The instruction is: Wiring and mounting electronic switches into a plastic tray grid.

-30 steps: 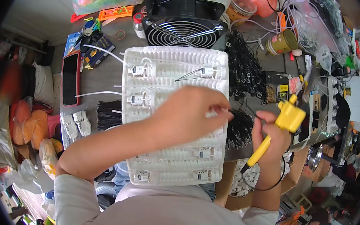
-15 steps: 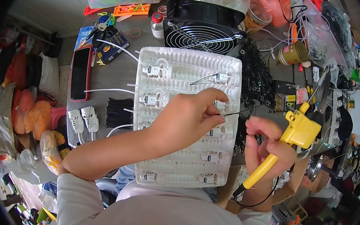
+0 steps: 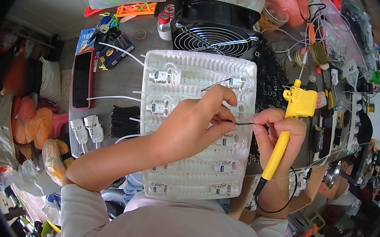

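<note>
My left hand is closed over a white ribbed plastic tray, pinching one end of a thin black wire. The wire's other end is between the thumb and forefinger of my right hand. That same hand also grips a yellow soldering gun, its metal tip pointing up and away and its black cord looping down by my wrist. White plug-like connectors sit in rows in the tray. Two dark wire ends stick out from the upper right connector.
A black fan stands behind the tray, beside a red-capped bottle. Bunched black wires lie to the right and left. A red-edged phone and two white plugs are on the left. An open cardboard box is lower right.
My right hand has moved left and slightly up to the wire and now pinches its end. The soldering gun came along and turned more upright. My left hand has barely moved.
</note>
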Available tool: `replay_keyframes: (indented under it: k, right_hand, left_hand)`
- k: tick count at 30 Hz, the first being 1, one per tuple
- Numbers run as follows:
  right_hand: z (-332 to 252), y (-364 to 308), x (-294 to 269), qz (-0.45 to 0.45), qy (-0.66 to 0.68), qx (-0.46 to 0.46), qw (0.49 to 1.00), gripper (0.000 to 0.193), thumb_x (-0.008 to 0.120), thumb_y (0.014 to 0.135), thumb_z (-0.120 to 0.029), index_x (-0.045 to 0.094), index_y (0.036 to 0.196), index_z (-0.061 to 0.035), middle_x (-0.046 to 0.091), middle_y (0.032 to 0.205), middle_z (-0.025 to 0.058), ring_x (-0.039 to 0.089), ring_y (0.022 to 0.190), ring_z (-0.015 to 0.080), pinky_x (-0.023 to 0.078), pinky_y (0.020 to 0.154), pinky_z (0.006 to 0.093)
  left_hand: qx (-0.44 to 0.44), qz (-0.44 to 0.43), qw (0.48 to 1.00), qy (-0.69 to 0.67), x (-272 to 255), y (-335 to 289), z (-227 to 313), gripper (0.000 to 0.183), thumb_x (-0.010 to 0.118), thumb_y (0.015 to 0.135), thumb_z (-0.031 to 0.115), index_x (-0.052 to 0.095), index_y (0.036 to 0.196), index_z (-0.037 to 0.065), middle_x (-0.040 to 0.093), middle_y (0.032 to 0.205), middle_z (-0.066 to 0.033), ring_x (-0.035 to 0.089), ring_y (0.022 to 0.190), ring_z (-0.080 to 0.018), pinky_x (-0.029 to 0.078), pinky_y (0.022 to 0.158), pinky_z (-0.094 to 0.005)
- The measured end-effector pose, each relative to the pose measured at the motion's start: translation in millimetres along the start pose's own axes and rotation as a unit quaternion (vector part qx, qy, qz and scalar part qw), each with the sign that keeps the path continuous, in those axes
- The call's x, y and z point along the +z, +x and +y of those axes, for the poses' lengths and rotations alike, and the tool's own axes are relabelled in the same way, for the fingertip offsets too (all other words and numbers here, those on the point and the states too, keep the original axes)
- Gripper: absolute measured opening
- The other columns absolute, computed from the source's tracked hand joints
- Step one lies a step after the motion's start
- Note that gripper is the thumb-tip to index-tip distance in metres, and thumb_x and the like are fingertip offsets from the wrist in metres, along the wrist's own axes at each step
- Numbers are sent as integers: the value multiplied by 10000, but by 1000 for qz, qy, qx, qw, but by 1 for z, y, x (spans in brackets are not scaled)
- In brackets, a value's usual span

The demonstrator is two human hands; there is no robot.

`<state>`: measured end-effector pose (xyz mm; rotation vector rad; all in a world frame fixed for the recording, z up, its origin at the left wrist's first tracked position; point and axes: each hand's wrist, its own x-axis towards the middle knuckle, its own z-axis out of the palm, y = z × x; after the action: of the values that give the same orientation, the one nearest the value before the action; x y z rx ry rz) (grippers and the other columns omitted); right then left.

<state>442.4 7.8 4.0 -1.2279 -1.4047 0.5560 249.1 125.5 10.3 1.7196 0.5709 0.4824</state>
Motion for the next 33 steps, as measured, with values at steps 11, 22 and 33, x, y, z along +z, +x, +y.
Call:
replay_keyframes:
  k: [11,22,33]
  right_hand:
    - [34,8,-1,37,-202,3,979,408,698,886,136,448,1131,-73,653,995,120,650,898,199,534,828,312]
    - [40,19,1,37,-218,-13,975,278,762,834,58,580,1010,-58,673,925,111,676,828,296,544,735,354]
    - [39,25,19,65,-90,2,994,288,748,845,48,532,1008,-52,628,903,107,632,782,307,510,697,372]
  left_hand:
    - [166,82,889,419,-6,43,-27,149,775,765,87,681,879,72,616,962,-75,603,912,-311,525,780,-423]
    - [184,92,905,371,-2,54,-29,156,787,745,30,699,872,48,616,933,-96,585,905,-307,490,789,-430]
    - [168,51,945,277,-4,52,-16,119,766,792,15,701,891,25,667,931,-97,598,955,-305,473,859,-407]
